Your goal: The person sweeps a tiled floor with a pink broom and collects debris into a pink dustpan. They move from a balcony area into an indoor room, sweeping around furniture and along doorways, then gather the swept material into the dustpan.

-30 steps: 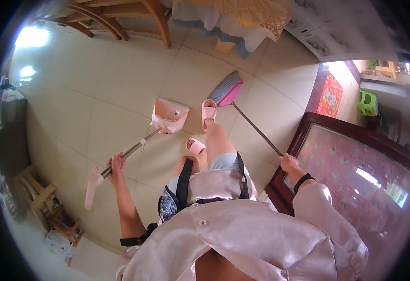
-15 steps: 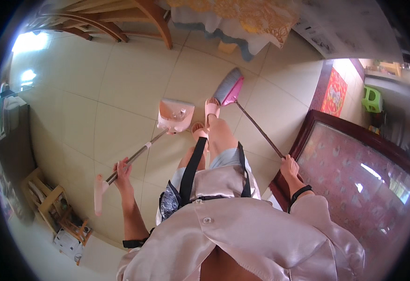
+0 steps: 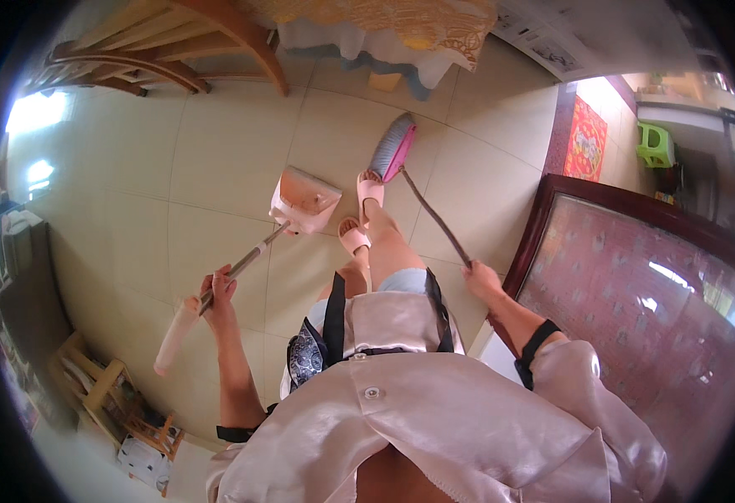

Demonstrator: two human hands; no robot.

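My left hand (image 3: 219, 293) is closed around the upper handle of a long-handled pink dustpan (image 3: 304, 201), below its pale pink end grip. The pan's open mouth is turned toward the upper right, just left of my feet, and some reddish-brown matter shows inside it. In my right hand (image 3: 483, 279) is the thin brown stick of a broom (image 3: 394, 149). Its pink head with grey bristles is down on the tiles ahead of my pink slippers (image 3: 371, 188), a short way to the right of the dustpan.
A dark red-framed glass-topped table (image 3: 543, 226) stands close on my right. Ahead are curved wooden furniture (image 3: 241, 42) and a hanging patterned cloth (image 3: 384, 25). A green plastic stool (image 3: 654, 145) is at the far right; a wooden rack (image 3: 99, 377) stands at the lower left.
The dustpan has turned, its mouth now slanting more to the right. My right hand has come inward, and the broom head has swung more upright, closer to my feet.
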